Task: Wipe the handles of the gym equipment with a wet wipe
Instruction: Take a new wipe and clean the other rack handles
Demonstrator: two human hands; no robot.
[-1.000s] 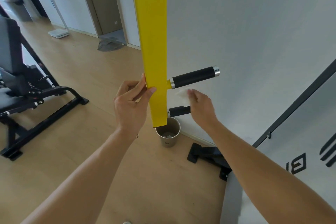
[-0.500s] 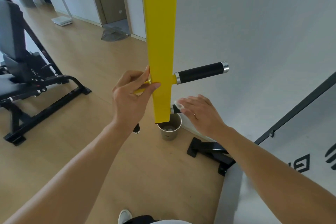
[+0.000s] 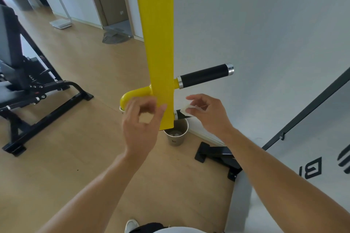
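A: Status on the wipe-down?

B: Mid-task, my read. Right hand (image 3: pixel 206 113) pinches the wet wipe (image 3: pixel 186 109) between thumb and fingertips, right at the lower black handle (image 3: pixel 182 116) by the foot of the yellow bar (image 3: pixel 157 43). Whether the wipe touches that handle, can't tell. It's mostly hidden behind hand and wipe.

A: Upper one?

B: Upper black handle (image 3: pixel 204 76) sticks out to the right above the hand, nothing on it. No visible sign whether it's been wiped. The handle on the curved yellow tube (image 3: pixel 136 93) to the left is hidden behind the left hand, so can't judge that one either.

A: Left hand?

B: Left hand (image 3: pixel 141 125) blurred, fingers loosely curled, holding nothing, thumb tip at the edge of the yellow bar. Contact unclear.

A: So what's left?

B: I'd say at least finish the lower handle, probably the others too.

A: Room?

B: Light wood floor (image 3: pixel 75 157), white wall (image 3: pixel 265 24) behind the handles. Paper cup (image 3: pixel 176 134) on the floor directly under the bar. Black bench (image 3: pixel 28 85) off to the left, black frame foot (image 3: pixel 217 155) near the wall on the right.
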